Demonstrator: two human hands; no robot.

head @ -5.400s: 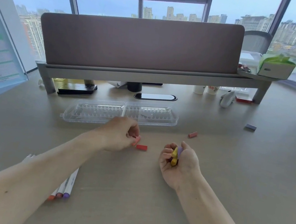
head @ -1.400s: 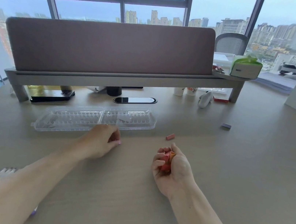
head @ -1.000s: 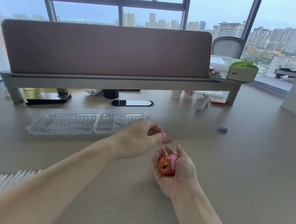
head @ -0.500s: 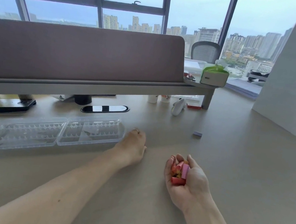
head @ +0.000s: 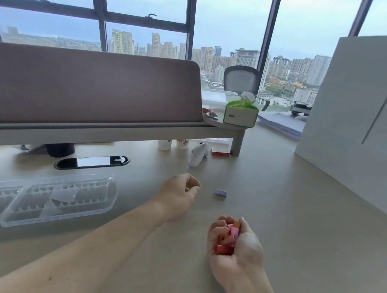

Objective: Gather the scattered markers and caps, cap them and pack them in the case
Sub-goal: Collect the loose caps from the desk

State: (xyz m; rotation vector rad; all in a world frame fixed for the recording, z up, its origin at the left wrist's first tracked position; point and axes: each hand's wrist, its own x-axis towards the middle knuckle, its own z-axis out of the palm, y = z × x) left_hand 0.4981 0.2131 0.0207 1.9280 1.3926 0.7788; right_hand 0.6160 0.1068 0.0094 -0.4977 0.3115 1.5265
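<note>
The open clear case (head: 35,203) lies at left, its long axis running left to right. Lower right of centre, the right hand (head: 235,248) cups pink and red caps (head: 228,239). The left hand (head: 179,194) at centre is curled; whether it grips anything I cannot tell. Just right of it a lilac cap (head: 221,192) lies crosswise on the beige desk (head: 289,223), below a mauve divider (head: 83,89) and a tissue box (head: 241,114).

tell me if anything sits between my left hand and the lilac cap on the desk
Nothing visible does. The lilac cap lies alone on bare desk just right of the left hand; the right hand, holding gathered caps, sits nearer the person, off that line.
</note>
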